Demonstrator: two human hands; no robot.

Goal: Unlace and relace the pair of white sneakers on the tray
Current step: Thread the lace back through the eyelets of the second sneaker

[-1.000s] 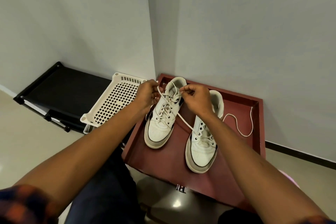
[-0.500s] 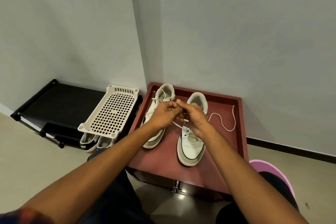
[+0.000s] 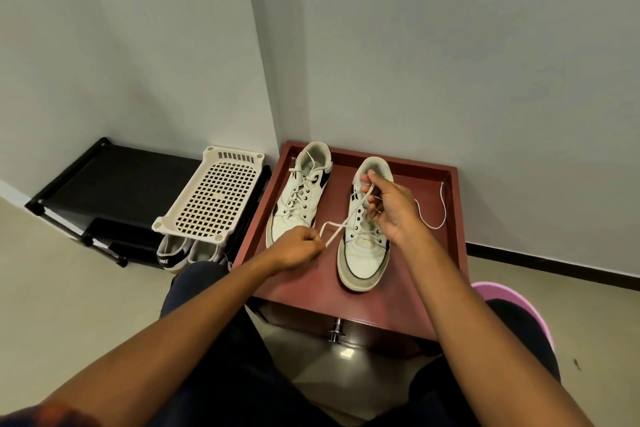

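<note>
I see the two white sneakers side by side on the red tray (image 3: 458,218), toes toward me: the left sneaker (image 3: 294,211) is laced and the right sneaker (image 3: 360,253) shows bare eyelets. My hands are apart. The left hand (image 3: 298,250), just near of the left sneaker's toe, pinches the lace (image 3: 333,225), and the right hand (image 3: 394,211), over the right sneaker's far half, pinches the same lace higher up. Another stretch of lace lies loose on the tray to the right, and a white basket (image 3: 214,198) sits left of the tray.
</note>
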